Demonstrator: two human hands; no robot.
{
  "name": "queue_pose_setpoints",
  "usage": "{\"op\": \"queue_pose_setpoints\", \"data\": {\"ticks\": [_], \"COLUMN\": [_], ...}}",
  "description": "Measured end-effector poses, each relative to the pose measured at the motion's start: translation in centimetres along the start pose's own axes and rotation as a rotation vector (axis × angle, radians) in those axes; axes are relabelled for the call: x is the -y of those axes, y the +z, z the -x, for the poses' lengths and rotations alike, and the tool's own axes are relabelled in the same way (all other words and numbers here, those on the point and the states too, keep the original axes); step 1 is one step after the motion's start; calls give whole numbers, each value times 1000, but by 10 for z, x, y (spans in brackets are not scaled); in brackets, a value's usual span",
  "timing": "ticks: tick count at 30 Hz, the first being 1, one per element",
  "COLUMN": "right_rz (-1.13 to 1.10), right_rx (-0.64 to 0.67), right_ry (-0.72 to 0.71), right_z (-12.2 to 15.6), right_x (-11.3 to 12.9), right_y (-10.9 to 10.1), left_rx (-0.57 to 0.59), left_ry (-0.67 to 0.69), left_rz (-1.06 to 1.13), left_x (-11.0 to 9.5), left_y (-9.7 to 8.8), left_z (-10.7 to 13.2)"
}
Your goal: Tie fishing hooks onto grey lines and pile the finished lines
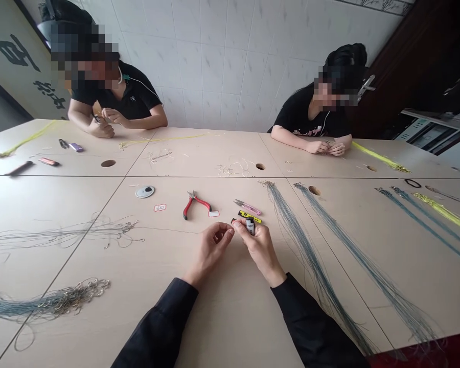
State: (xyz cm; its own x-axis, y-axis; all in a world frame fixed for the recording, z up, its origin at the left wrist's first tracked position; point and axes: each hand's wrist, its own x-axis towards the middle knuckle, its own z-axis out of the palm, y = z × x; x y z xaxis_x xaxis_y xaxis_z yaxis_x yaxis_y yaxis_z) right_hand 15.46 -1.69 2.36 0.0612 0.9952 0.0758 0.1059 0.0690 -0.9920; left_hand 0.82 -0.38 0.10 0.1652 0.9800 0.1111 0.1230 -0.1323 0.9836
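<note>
In the middle of the table, my left hand (213,248) is closed in a pinch, and a thin line (176,229) runs into it from the left. The tip it pinches is too small to make out. My right hand (261,249) is wrapped round a small dark lighter (250,225) with a pale label, close beside the left fingertips. Just beyond the hands lie a yellow-and-black strip (249,216), pink thread snips (249,207) and red-handled pliers (194,205) with their jaws pointing away. A red-bordered label (213,214) touches the pliers' handle.
Bundles of hooked blue-grey lines lie on the right (297,232) and lower left (61,300). Looser hooked lines (115,231) spread at left. A round lid (144,191) sits behind. Two people (138,97) (310,120) work across the table, near yellow bundles (381,157). The tabletop has round holes (314,190).
</note>
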Motion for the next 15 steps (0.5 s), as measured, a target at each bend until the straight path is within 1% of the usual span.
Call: {"op": "queue_pose_setpoints", "data": {"ticks": [3, 5, 7, 8, 10, 11, 14, 15], "right_rz": [-117, -171, -199, -209, -231, -243, -264, -254], "right_rx": [-5, -4, -40, -84, -228, -323, -595, -647], "right_ry": [88, 112, 115, 106, 49, -3, -243, -315], "right_z": [0, 0, 0, 0, 0, 1, 12, 19], "right_x": [0, -1, 3, 7, 26, 40, 98, 120], "right_y": [-1, -2, -10, -17, -40, -55, -109, -126], "left_rx": [-8, -1, 9, 13, 19, 20, 34, 44], "left_ry": [38, 63, 80, 89, 109, 118, 131, 128], "left_rz": [-90, -113, -141, -155, -174, -179, -192, -196], "left_x": [-2, -4, -5, -5, -5, -4, -3, -2], "left_y": [0, -1, -2, -2, -2, -3, -3, -2], "left_z": [2, 3, 4, 4, 4, 3, 1, 1]}}
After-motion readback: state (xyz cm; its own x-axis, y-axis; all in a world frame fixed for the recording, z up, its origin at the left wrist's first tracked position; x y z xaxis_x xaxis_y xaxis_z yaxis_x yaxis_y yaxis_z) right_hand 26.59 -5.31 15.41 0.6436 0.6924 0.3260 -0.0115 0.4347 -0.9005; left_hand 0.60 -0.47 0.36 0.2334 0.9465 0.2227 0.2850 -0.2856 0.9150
